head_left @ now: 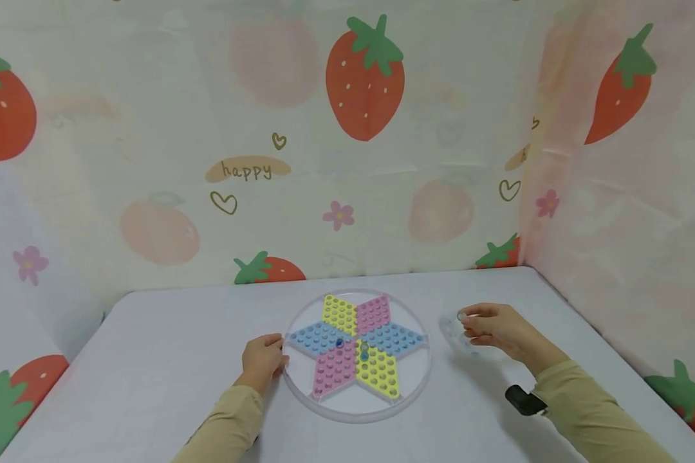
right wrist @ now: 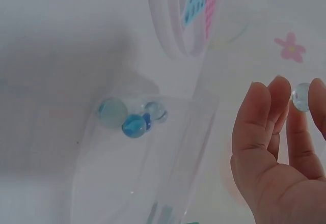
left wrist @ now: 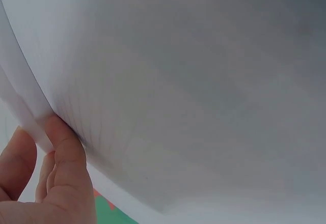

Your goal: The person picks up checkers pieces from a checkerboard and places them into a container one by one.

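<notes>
A round Chinese checkers board (head_left: 304, 378) with a pink, yellow and blue star lies on the table. My left hand (head_left: 260, 360) grips its left rim between thumb and fingers, as the left wrist view also shows at the pale rim (left wrist: 20, 107). A dark blue marble (head_left: 340, 343) and a few lighter marbles (head_left: 364, 352) sit near the star's centre. To the right of the board, my right hand (head_left: 500, 331) pinches a clear marble (right wrist: 301, 96) between thumb and fingers. It is above a clear plastic container (right wrist: 109, 183) that holds several blue and clear marbles (right wrist: 134, 126).
The white-covered table (head_left: 179, 360) runs back to a wall cloth (head_left: 382, 173) printed with strawberries. A similar cloth hangs along the right side. On the right wrist is a black device (head_left: 524, 400).
</notes>
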A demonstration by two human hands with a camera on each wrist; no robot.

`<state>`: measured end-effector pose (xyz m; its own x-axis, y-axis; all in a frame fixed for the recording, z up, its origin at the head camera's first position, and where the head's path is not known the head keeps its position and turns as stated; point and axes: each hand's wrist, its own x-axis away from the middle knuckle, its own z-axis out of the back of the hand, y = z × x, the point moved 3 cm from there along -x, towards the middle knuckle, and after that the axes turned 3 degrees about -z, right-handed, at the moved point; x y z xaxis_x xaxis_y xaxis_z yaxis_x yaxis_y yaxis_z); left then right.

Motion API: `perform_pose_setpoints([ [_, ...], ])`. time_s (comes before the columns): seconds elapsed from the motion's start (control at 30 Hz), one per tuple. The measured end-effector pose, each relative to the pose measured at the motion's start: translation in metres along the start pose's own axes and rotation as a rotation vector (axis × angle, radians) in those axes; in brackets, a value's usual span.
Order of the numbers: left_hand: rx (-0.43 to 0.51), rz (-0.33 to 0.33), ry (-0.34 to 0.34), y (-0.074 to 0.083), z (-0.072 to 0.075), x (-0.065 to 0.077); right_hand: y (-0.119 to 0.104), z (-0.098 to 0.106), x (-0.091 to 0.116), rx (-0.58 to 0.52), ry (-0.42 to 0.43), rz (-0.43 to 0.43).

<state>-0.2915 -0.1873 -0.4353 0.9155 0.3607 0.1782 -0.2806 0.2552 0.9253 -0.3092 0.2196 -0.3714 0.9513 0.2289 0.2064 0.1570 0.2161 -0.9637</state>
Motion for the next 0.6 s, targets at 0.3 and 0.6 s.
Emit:
perform_pose_setpoints([
  [0.3, 0.002, -0.005, 0.005, 0.000, -0.001, -0.001, 0.004, 0.012, -0.003, -0.020, 0.037, -0.021],
  [0.6, -0.003, -0.009, 0.011, 0.000, 0.000, 0.000, 0.009, 0.022, -0.009, -0.001, 0.095, -0.064],
])
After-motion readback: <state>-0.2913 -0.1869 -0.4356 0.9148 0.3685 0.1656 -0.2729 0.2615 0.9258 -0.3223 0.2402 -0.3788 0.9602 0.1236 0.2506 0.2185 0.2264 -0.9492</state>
